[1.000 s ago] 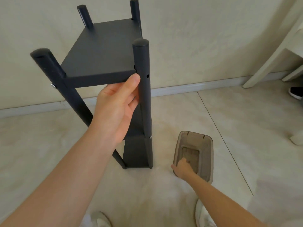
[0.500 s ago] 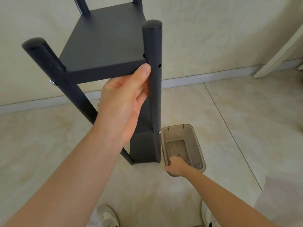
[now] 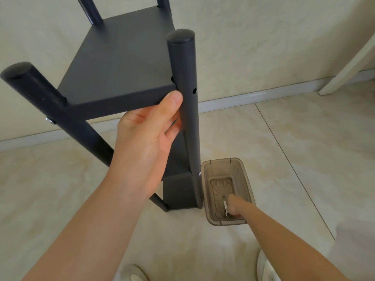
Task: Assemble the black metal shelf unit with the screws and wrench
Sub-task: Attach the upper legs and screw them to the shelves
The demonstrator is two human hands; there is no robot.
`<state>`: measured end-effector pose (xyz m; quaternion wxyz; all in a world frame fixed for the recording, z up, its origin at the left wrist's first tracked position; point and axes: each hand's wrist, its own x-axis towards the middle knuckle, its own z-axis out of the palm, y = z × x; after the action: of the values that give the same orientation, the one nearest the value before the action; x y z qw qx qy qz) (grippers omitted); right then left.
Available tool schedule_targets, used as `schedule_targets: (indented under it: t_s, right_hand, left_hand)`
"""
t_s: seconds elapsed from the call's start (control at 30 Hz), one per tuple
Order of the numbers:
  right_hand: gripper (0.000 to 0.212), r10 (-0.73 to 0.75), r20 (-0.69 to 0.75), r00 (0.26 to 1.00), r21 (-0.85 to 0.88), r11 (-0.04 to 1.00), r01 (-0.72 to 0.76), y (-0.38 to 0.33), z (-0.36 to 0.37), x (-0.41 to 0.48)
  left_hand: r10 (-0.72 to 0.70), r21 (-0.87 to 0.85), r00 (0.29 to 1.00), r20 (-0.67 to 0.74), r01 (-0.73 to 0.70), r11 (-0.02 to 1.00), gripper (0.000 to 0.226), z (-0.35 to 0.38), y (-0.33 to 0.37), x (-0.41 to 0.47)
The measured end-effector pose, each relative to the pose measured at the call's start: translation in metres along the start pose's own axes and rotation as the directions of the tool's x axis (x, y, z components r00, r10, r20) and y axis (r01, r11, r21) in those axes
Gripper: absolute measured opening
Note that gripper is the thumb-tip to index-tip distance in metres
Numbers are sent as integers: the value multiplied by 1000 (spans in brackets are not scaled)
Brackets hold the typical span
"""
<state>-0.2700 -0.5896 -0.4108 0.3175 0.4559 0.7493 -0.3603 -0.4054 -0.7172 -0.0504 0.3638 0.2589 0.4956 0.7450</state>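
Here, your left hand [image 3: 146, 138] grips top shelf [image 3: 121, 57] edge beside front post [image 3: 185, 63], steadying corner whose hole [image 3: 194, 91] lacks screw; right hand [image 3: 234, 208], down in bin [image 3: 206, 169], seemingly pinches slim pale part [image 3: 224, 205].

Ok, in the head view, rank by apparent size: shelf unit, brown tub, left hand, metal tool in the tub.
1. shelf unit
2. left hand and brown tub: alike, hand nearer the camera, so unranked
3. metal tool
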Motion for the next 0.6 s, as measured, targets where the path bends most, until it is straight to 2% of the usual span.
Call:
schedule_targets:
  t_s: [0.13,0.4,0.6]
  right_hand:
    - [41,19,-4,1000,-29,999,-19,-2,17,8]
    - [37,118,-164,979,-177,973,-147,0,26,15]
    - [30,85,-123,989,-129,987,-101,5,24,20]
  left_hand:
    - [5,-3,1000,17,-5,1000,14,1,-2,1]
    - [9,-38,999,38,-8,999,13,5,-6,3]
    - [13,-60,998,58,-10,998,12,6,-8,4]
